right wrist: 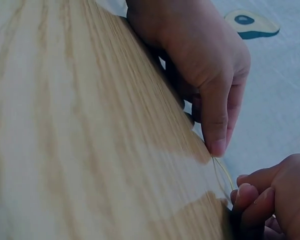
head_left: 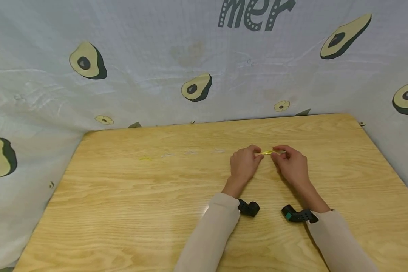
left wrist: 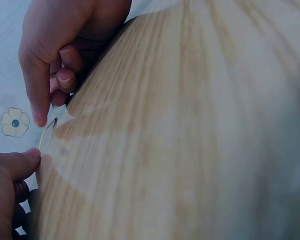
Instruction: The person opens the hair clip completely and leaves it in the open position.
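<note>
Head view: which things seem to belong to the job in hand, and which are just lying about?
In the job:
- thin yellow strands, held between both hands
- left hand
- right hand

Lying about, untouched, though possibly awaiting or past handling:
- small yellow piece, leftmost on the table
- three pale, thin pieces to its right

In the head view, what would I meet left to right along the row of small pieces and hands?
Yellow piece, first white piece, second white piece, third white piece, left hand, held yellow piece, right hand.
</note>
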### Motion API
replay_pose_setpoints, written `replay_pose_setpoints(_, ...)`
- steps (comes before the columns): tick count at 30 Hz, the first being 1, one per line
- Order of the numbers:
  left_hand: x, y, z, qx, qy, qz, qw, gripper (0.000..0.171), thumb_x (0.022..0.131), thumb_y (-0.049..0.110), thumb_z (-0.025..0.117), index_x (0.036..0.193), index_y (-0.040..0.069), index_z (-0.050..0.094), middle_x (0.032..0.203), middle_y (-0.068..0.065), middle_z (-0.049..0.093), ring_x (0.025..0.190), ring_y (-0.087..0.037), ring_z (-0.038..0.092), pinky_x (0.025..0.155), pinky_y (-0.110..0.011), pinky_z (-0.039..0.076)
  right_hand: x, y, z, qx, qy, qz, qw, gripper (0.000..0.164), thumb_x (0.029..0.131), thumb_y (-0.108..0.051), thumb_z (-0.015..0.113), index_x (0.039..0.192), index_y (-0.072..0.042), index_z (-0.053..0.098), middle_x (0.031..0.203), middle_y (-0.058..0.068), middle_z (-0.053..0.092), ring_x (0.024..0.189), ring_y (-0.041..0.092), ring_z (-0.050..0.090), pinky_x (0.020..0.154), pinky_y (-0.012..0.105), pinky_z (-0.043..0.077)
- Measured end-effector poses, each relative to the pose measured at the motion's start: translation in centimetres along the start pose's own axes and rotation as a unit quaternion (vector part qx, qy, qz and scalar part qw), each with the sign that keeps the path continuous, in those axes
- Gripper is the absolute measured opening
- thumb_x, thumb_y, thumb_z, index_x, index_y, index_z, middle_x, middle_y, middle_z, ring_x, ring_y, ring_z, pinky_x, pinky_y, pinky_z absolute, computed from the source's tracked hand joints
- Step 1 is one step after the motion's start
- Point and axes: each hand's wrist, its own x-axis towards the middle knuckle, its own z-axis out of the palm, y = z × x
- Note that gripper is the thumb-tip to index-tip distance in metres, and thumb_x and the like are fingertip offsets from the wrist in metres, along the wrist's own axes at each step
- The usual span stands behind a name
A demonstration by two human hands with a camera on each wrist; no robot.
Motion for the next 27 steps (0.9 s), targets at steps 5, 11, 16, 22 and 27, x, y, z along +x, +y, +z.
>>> replay_pose_setpoints(5, 0.1, 0.0, -0.2, -0.008, -0.004, 0.005, 1.0, 0.024, 0.09, 0.039, 0.066, 0.107, 0.024, 0.072, 0.074, 0.012, 0.065, 0.054, 0.0, 0.049, 0.048, -0.017, 0.035, 0.4, 0.0, -0.2, -0.003, -0.023, 0.015, 1.0, 0.025, 0.094, -0.022, 0.063, 0.111, -0.005, 0.068, 0.058, 0.005, 0.059, 0.044, 0.017, 0.054, 0.045, 0.029, 0.036)
replay_pose_setpoints(11, 0.1, 0.1, -0.5, -0.009, 0.0, 0.005, 0.9999, 0.02, 0.09, 0.038, 0.066, 0.104, 0.025, 0.072, 0.07, 0.013, 0.061, 0.051, -0.001, 0.046, 0.046, -0.018, 0.034, 0.5, -0.2, -0.5, -0.012, -0.042, 0.012, 0.999, 0.02, 0.093, -0.016, 0.062, 0.106, -0.002, 0.068, 0.058, 0.005, 0.058, 0.042, 0.015, 0.052, 0.045, 0.029, 0.036)
replay_pose_setpoints(16, 0.0, -0.1, -0.3, -0.016, 0.014, 0.02, 0.9996, 0.017, 0.09, 0.036, 0.066, 0.103, 0.026, 0.073, 0.075, 0.012, 0.065, 0.053, -0.002, 0.049, 0.046, -0.017, 0.033, 0.7, -0.2, -0.6, -0.031, -0.063, -0.003, 0.998, 0.017, 0.093, -0.016, 0.063, 0.099, -0.001, 0.067, 0.056, 0.003, 0.056, 0.043, 0.015, 0.051, 0.046, 0.028, 0.037)
replay_pose_setpoints(22, 0.0, -0.2, -0.3, -0.017, 0.016, 0.023, 0.9995, 0.021, 0.092, 0.034, 0.064, 0.11, 0.028, 0.073, 0.093, 0.012, 0.071, 0.061, -0.006, 0.059, 0.048, -0.019, 0.036, 0.7, -0.1, -1.0, -0.02, -0.095, -0.004, 0.995, 0.019, 0.094, -0.019, 0.063, 0.096, 0.0, 0.064, 0.057, 0.004, 0.056, 0.046, 0.017, 0.054, 0.046, 0.027, 0.039)
replay_pose_setpoints(27, 0.0, -0.2, -0.3, -0.016, 0.014, 0.025, 0.9995, 0.022, 0.093, 0.033, 0.063, 0.112, 0.028, 0.072, 0.096, 0.012, 0.071, 0.069, -0.008, 0.063, 0.051, -0.02, 0.039, 0.8, 0.4, -1.2, 0.005, -0.118, 0.001, 0.993, 0.021, 0.095, -0.023, 0.062, 0.096, -0.002, 0.063, 0.059, 0.007, 0.055, 0.046, 0.019, 0.053, 0.043, 0.027, 0.04)
